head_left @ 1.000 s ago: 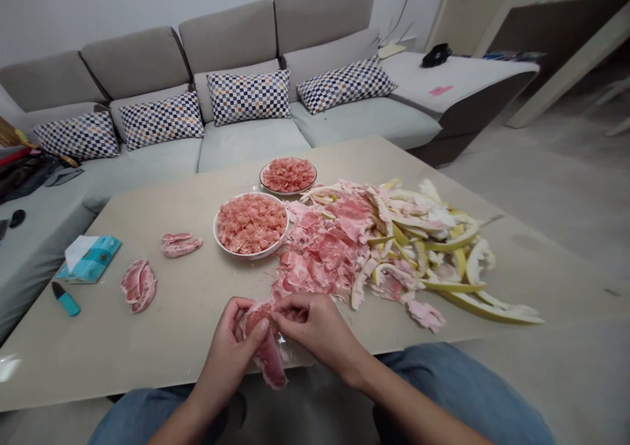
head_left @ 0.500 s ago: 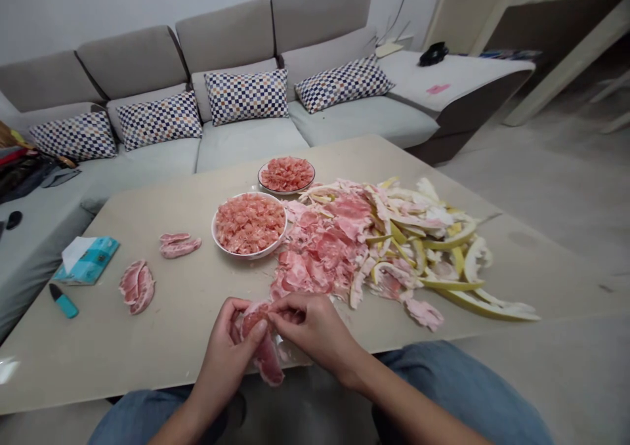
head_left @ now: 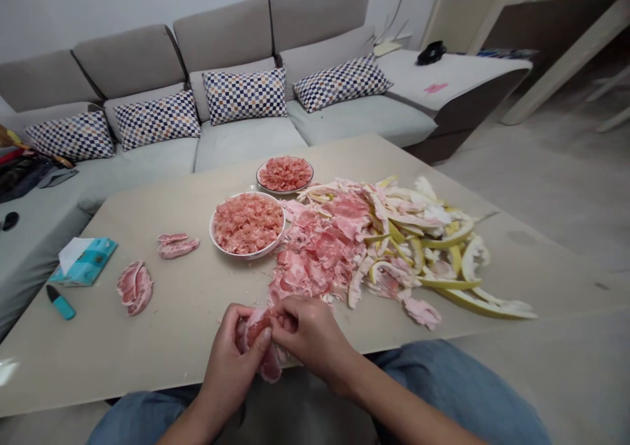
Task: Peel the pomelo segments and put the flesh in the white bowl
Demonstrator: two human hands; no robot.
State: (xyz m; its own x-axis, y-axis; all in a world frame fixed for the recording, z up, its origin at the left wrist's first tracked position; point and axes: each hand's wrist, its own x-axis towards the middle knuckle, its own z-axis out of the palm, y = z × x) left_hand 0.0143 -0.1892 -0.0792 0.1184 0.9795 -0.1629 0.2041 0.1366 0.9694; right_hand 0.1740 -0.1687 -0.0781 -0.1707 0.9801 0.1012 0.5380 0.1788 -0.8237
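Room: I'm watching a living room through the head camera, with a grey sofa (head_left: 236, 44) and checked cushions (head_left: 245, 95) lining the far side.

Table: A beige table (head_left: 187, 314) is stretching across the view, just above the person's jeans (head_left: 453, 392).

Left hand: I'm seeing the left hand (head_left: 229, 360) cupping the segment (head_left: 258, 327) from the near left.

Right hand: The right hand (head_left: 310, 337) is gripping the top of the segment from the right, touching the left hand.

Fingers: The left thumb (head_left: 264, 335) is pressing onto the pink flesh, while the right fingers (head_left: 288, 314) are curling together and pinching its upper edge. I can't tell exactly where each fingertip is, because the knuckles are hiding them.

Segment: It's sitting between both hands, over the near table edge, with a pink flap hanging down.

Middle: A heap of pink membrane (head_left: 315, 254) is lying just beyond the hands, running into yellow rind (head_left: 485, 307) on the right.

Far: A bowl (head_left: 211, 228) and a plate (head_left: 256, 176) are both holding pink pulp.

Left: Two membrane clumps (head_left: 134, 287), a tissue pack (head_left: 83, 262) and a teal marker (head_left: 62, 302) are lying there.
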